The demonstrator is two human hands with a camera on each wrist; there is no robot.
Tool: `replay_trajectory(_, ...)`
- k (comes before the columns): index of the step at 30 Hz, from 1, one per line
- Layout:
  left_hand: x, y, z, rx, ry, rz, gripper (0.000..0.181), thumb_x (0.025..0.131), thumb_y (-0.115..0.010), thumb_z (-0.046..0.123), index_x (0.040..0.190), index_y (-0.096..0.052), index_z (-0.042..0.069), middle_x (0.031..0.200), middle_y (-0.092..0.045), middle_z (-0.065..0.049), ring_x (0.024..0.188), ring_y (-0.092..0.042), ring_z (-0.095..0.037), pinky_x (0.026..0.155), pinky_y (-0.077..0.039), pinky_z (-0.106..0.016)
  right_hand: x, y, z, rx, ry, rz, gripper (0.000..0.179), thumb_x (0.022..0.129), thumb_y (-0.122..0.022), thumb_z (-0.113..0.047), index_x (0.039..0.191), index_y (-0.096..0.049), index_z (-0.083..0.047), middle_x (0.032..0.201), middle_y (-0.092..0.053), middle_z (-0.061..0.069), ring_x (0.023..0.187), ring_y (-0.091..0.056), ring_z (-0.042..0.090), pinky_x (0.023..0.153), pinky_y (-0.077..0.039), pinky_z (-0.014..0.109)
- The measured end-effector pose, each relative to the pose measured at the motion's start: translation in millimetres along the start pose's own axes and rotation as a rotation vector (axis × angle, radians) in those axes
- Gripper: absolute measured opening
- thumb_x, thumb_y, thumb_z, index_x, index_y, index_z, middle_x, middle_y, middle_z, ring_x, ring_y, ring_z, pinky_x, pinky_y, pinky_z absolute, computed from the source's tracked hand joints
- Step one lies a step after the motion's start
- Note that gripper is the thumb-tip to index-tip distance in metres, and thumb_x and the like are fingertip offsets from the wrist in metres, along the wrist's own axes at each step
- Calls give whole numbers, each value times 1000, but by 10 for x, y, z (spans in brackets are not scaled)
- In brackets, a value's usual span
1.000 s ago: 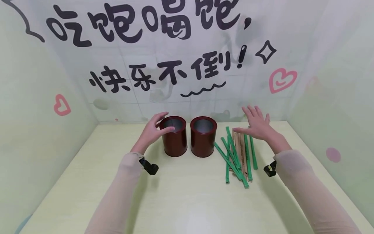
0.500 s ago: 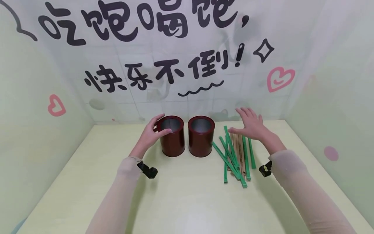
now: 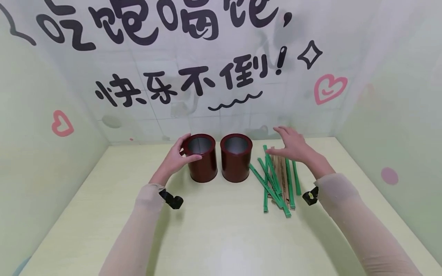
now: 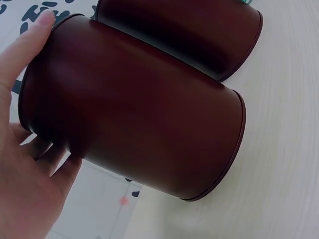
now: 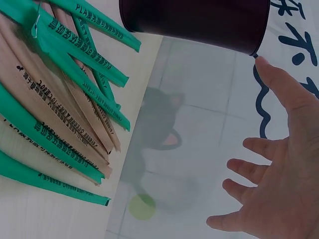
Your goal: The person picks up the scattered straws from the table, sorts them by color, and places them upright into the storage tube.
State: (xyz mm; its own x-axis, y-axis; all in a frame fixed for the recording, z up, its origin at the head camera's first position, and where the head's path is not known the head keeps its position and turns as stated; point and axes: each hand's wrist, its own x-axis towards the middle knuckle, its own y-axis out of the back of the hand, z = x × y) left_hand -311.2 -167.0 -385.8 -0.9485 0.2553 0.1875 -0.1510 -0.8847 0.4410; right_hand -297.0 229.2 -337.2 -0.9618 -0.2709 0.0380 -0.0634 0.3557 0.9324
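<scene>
Hands: apart; the left hand (image 3: 173, 159) gripped the left can (image 3: 203, 168), thumb at the front near the rim, fingers behind; the right hand (image 3: 292, 147) held nothing, fingers spread.
Cans: the left can and the right can (image 3: 236, 168) stood upright, just beside each other, on the bench (image 3: 221, 237).
Packets: green packets (image 5: 22, 172) and brown packets (image 5: 50, 99) lay in a loose pile right of the right can, near the right hand.
Handling advice: a firm, even hold seemed best, keeping the left can vertical and clear of its neighbour; careless fingers could have scattered the pile.
</scene>
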Motion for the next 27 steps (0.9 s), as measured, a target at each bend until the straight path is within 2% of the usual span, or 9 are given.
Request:
replay_trajectory(7, -5, 30, -9, -7, 24, -6, 89, 87, -76, 15, 157, -23, 5, 158, -34, -19, 149, -30, -38, 121, -29, -54, 33, -17, -43, 62, 2, -31, 92, 89, -69, -46, 156, -25, -1, 161, -25, 25, 148, -22, 45, 118, -27, 64)
replay_trajectory(14, -35, 72, -13, -2, 28, -2, 86, 86, -77, 16, 156, -26, 6, 156, -36, -18, 147, -32, -35, 121, -30, -53, 12, -13, -27, 120, -5, -54, 87, 91, -70, -41, 154, -27, 0, 159, -29, 26, 147, -25, 44, 118, -28, 64)
replay_trajectory(21, -36, 77, -10, 22, 34, -11, 86, 86, -77, 20, 154, -26, 5, 155, -36, -18, 147, -32, -38, 121, -29, -55, -51, -52, 102, 153, 37, -44, 79, 94, -68, -34, 151, -32, 7, 154, -35, 29, 142, -33, 47, 116, -33, 62)
replay_trajectory(27, -82, 82, 7, 34, 55, -23, 87, 86, -78, 22, 154, -25, 6, 154, -36, -18, 145, -33, -38, 119, -32, -56, -117, -99, 242, 189, 12, -50, 70, 95, -66, -34, 147, -39, 7, 149, -42, 31, 133, -44, 50, 108, -42, 62)
